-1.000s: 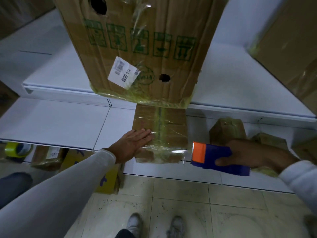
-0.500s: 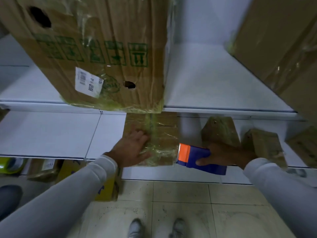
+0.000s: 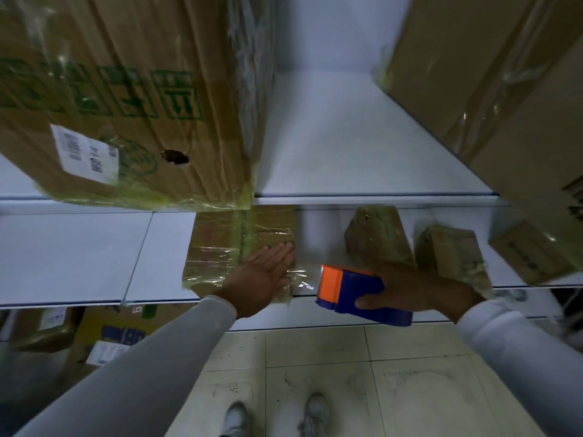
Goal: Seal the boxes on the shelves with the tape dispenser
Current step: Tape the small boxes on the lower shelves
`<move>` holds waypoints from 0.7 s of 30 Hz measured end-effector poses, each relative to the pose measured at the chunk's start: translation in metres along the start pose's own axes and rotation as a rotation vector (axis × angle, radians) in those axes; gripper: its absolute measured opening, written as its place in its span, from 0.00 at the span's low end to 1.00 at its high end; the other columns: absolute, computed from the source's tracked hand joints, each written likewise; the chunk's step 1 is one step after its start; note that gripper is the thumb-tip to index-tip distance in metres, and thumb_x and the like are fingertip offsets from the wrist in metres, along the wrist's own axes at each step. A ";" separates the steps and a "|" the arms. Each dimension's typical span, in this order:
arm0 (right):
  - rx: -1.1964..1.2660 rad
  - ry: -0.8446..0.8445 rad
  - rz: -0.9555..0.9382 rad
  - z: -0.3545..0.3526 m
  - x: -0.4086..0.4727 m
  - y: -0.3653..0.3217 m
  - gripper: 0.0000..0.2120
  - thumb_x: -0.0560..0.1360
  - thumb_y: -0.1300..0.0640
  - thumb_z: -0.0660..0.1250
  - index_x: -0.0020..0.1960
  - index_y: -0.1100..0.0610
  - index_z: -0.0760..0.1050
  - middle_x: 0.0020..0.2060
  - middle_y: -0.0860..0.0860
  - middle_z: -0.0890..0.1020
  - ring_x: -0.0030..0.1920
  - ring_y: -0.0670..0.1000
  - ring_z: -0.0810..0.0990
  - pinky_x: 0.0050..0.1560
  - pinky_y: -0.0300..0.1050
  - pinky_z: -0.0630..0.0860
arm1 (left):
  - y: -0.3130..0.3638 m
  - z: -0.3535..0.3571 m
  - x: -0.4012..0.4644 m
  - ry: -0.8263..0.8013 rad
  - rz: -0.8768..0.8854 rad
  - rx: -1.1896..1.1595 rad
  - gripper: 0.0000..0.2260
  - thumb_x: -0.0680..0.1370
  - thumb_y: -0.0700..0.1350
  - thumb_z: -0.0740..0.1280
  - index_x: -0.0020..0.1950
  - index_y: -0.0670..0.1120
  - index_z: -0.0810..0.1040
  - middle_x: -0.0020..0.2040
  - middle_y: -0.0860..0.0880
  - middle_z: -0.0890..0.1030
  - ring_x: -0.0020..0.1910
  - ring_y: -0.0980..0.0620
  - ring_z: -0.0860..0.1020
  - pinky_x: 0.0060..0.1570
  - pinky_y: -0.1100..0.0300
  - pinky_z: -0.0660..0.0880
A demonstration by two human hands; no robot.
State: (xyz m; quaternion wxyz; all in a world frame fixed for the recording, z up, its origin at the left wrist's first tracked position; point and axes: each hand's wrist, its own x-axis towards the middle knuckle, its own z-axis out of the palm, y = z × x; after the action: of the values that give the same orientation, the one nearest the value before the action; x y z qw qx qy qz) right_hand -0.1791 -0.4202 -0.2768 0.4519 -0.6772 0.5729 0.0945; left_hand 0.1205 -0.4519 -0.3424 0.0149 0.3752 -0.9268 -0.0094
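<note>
**A:** From the head view, where did the box being sealed lie?

**B:** The small flat brown cardboard box wrapped in clear tape [image 3: 220, 247] sat on the white middle shelf [image 3: 79, 257], straight ahead and slightly left of the person, its rear part tucked under the shelf above. Its long axis ran front to back, away from the body.

**A:** And the hands?

**B:** The left hand [image 3: 262, 275] lay flat on the box's near right corner, fingers straight and together, pressing down. The right hand [image 3: 410, 288] gripped the blue tape dispenser with the orange front [image 3: 353, 291], fingers curled round its body. The dispenser hung just beside the box's right edge, orange end facing it, with a strip of clear tape [image 3: 303, 279] stretched across the gap. The left hand was the nearer one; it was touching the box, while the dispenser stood clear of it.

**A:** So the coming move?

**B:** I judged it turned on that short gap: the strip ran sideways, across the box's long axis, so cutting or pulling it would go rightward.

**A:** The surroundings?

**B:** A large brown carton with green symbols and a white label [image 3: 126, 105] overhung the upper shelf at left. Two lumpy taped parcels [image 3: 375, 238] stood on the middle shelf to the right. Pale floor tiles [image 3: 315, 357] and grey shoes [image 3: 312, 414] showed below.
</note>
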 end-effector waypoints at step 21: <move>-0.148 0.395 0.172 0.047 0.037 -0.013 0.19 0.76 0.35 0.62 0.42 0.51 0.72 0.29 0.49 0.75 0.30 0.47 0.75 0.32 0.39 0.70 | 0.019 0.016 0.012 -0.030 -0.356 -0.044 0.36 0.77 0.66 0.50 0.78 0.47 0.50 0.79 0.46 0.53 0.77 0.48 0.53 0.73 0.52 0.48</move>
State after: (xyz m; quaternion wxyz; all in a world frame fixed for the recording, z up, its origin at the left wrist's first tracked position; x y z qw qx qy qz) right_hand -0.1378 -0.4128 -0.3211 0.2704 -0.6624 0.6975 0.0399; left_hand 0.0978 -0.4463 -0.3574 0.0074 0.5326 -0.8455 -0.0375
